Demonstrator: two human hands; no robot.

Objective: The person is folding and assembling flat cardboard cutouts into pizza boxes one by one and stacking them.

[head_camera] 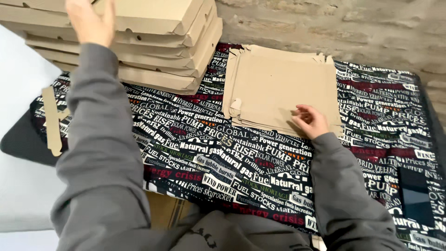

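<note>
Head view: your left hand (90, 21) rests spread, steadying the folded boxes (139, 42), while your right hand (309, 122) pinches the top flat blank (283, 88) (peeling it free).

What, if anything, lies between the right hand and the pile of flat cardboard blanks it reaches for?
Nothing visible. The right hand already rests on the near edge of the flat cardboard blanks. The left hand is up at the stack of folded boxes.
</note>
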